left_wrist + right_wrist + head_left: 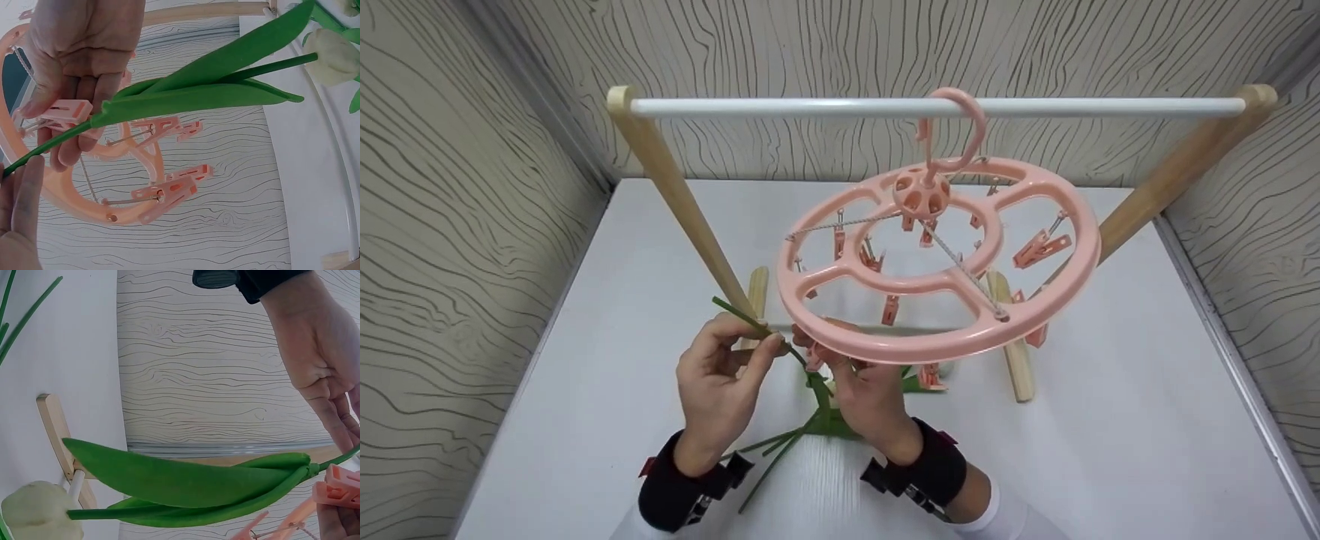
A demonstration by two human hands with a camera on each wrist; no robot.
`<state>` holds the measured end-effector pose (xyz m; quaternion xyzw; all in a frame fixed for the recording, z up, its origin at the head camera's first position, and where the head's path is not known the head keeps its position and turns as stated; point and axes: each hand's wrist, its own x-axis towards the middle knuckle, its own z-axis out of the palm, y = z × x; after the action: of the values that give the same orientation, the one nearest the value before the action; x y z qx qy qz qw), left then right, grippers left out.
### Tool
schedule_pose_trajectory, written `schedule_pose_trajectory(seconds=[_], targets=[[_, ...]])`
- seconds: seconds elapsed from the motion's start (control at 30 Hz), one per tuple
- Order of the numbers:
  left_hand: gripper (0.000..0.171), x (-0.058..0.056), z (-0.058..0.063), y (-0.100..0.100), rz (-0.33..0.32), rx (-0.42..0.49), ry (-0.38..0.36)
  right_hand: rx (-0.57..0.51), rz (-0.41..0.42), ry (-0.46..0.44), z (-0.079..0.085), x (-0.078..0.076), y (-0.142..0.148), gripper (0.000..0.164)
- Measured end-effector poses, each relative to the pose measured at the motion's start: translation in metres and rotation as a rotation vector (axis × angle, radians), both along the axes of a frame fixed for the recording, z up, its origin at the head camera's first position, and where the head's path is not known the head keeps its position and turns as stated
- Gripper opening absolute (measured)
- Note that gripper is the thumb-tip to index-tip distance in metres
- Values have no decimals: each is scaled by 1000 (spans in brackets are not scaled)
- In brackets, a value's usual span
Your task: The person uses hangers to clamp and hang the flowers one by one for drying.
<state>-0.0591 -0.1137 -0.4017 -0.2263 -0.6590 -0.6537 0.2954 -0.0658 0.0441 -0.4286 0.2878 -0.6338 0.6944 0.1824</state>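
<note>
My left hand [727, 382] pinches the green stem of a white artificial tulip [197, 93] near its bare end. The tulip's leaves and white blossom [42, 512] point down toward the table. Under the near rim of a round pink hanger [937, 349], my right hand [874, 397] grips a pink clothespin [67, 110]. That clothespin's jaws lie right at the stem, just beyond the leaf base. The rim hides part of the right fingers in the head view. In the right wrist view, the right fingertips [334, 523] show beneath the clothespin.
The hanger hooks over a white rod [780, 108] on a wooden stand [682, 202]. Several other clothespins [889, 309] dangle from it on short cords. More green stems [776, 457] lie on the white table [1110, 450] below the hands. Patterned panels surround the table.
</note>
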Motion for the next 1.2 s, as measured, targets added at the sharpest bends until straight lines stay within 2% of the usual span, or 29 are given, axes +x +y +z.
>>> schedule_pose_trajectory(seconds=[0.23, 0.37, 0.6, 0.73, 0.83, 1.03, 1.2], targets=[[24, -3, 6, 4, -23, -21, 58, 81, -83, -38, 0, 5, 2, 19], [24, -4, 10, 6, -39, -36, 78, 129, -122, -26, 1, 6, 2, 22], [23, -6, 13, 5, -65, -17, 90, 163, -93, 81, 1, 4, 5, 38], [23, -7, 12, 4, -50, -18, 88, 201, -51, 114, 0, 1, 7, 52], [23, -7, 11, 2, -30, -25, 84, 236, -16, 104, -5, 0, 11, 57], [23, -9, 9, -1, 8, -46, 65, 299, 11, 50, -21, 1, 26, 46], [23, -11, 7, -2, 22, -37, 60, 386, 7, 78, -42, 2, 41, 46]])
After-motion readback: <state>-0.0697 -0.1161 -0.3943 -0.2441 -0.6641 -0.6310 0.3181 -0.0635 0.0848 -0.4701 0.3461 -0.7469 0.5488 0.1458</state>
